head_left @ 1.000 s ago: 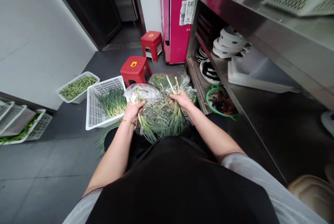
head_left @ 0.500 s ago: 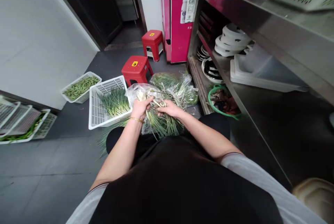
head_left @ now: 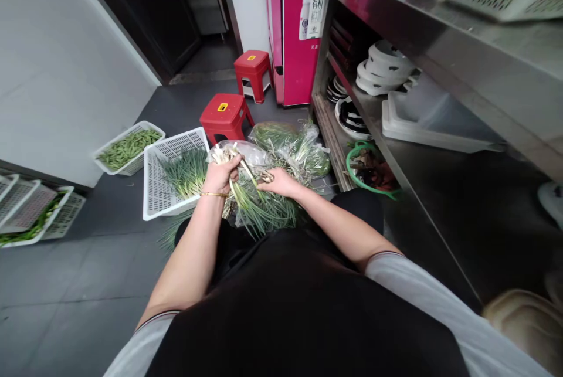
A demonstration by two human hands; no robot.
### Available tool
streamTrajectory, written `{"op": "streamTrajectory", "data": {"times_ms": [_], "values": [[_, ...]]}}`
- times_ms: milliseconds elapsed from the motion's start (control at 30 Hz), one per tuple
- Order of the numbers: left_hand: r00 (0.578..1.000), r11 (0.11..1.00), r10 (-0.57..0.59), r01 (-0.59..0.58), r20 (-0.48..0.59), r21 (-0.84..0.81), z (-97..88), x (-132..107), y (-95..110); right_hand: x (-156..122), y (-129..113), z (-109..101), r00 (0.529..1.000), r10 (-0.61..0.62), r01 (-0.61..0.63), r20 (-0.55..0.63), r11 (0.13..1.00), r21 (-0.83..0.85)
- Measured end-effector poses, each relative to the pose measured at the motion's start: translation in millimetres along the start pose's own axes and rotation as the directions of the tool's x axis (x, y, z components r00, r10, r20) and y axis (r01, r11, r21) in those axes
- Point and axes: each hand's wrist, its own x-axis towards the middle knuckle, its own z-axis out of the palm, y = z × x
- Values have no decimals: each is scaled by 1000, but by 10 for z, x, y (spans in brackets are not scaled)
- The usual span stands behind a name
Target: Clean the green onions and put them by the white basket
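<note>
The right hand (head_left: 278,181) has come in from the lifted stalks to meet the left hand (head_left: 221,176) — both now clench the scallion bunch (head_left: 259,207) over the lap, beside the white basket (head_left: 158,186) — gathered for sorting, I judge.

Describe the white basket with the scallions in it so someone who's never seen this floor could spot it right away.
Start at the pink fridge and come down past the nearer red stool to the dark floor. The scallion basket sits just left of that stool, beside the left hand. It is the larger white perforated basket, holding long green stalks with white ends, while the smaller basket to its left holds green bean pods.
</note>
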Motion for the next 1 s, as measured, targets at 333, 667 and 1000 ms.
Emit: {"op": "streamTrajectory", "data": {"times_ms": [333,667,1000], "values": [[986,993,-114,114,-119,-4,-90,-206,-382,-29,73,-24,990,108,-57,-88,891,450],[989,989,-71,87,130,-123,120,-171,-35,-131,101,-15,994,3,-24,110,982,189],[744,916,-402,317,533,247,74,-190,-75,60,-233,-455,966,-251,253,61,967,-32]]}}
